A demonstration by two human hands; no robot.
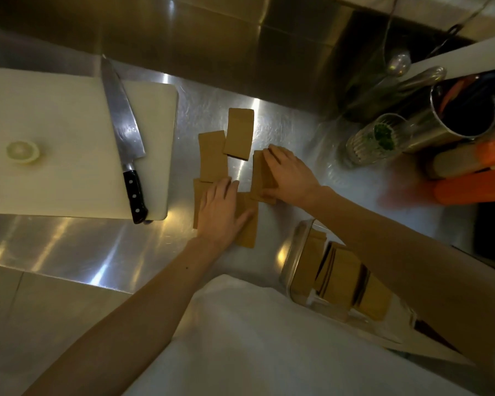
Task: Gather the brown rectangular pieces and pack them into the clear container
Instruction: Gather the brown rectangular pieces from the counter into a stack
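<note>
On the far left, 1 chef's knife lies across 1 white cutting board beside 1 lemon end. On the steel counter I count about 5 brown pieces, long axes running near-to-far. My left hand presses flat, fingers spread, on 2. My right hand clamps 1 small stack. Near right, the clear container holds several upright pieces.
</note>
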